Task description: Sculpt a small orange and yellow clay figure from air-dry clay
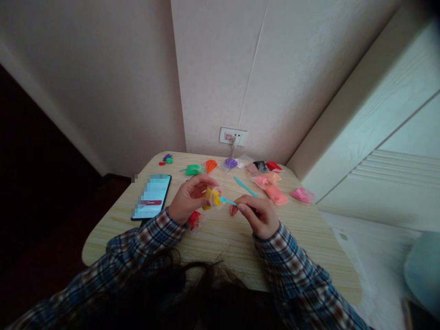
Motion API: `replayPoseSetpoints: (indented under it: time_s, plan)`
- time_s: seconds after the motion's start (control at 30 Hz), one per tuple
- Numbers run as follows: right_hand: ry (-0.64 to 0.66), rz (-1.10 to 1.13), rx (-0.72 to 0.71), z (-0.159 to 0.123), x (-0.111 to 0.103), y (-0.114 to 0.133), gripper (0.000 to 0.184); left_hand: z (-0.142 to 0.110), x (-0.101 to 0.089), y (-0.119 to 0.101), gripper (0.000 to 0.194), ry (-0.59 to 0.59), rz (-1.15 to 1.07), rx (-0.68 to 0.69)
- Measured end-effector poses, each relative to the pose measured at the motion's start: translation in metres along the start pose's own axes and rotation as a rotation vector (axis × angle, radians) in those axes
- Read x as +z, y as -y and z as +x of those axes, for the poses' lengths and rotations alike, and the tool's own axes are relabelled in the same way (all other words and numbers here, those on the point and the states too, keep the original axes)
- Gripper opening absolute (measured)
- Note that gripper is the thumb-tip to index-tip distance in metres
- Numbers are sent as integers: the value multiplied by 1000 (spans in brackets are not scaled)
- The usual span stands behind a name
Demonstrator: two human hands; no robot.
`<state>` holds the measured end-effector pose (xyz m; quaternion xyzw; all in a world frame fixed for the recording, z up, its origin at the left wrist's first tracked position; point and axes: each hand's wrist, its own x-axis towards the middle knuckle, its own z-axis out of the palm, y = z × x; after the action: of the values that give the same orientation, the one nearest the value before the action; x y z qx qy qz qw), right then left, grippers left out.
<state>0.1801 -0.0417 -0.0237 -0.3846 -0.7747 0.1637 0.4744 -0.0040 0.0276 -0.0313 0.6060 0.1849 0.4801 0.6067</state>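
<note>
My left hand (190,197) is closed around a small clear bag of yellow modelling clay (213,197), held above the middle of the table. Between the thumb and fingers of my right hand (260,214) is a thin light-blue clay tool (228,201). Its far tip meets the yellow clay at the bag's opening; how deep it goes I cannot tell. Just below my left hand lies a bag of red clay (195,220), partly covered. A small reddish piece (233,210) shows beside my right fingertips. Beyond them rests a second blue tool, knife-shaped (244,186).
On the wooden table (220,247), a lit phone (152,198) leans at left. Small purple, green and red clay pieces (167,159) sit at the far left corner. Bags of green (194,169), purple (230,163), coral (276,194) and pink clay (302,195) line the back and right.
</note>
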Motion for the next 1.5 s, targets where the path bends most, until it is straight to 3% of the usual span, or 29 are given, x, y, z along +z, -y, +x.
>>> replayPoseSetpoints:
  time_s: [0.33,0.47,1.0,1.2,1.37,1.5]
  plan:
    - [12,-192,-137,1,-1,4,23,2,-3,-2,36,-28,7,-16]
    - [61,-140,-148,1,-1,0,24,3,-6,-3,39,-5,38,-49]
    - [258,105,38,3,-3,-6,33,2,-7,-5,40,58,24,-177]
    - [344,305,156,3,-1,-5,41,3,-6,-3,36,121,39,-120]
    - [298,553,289,3,1,-8,42,2,-5,-2,34,109,9,-47]
    - [220,573,293,2,1,-10,38,1,-5,-3,34,97,1,-41]
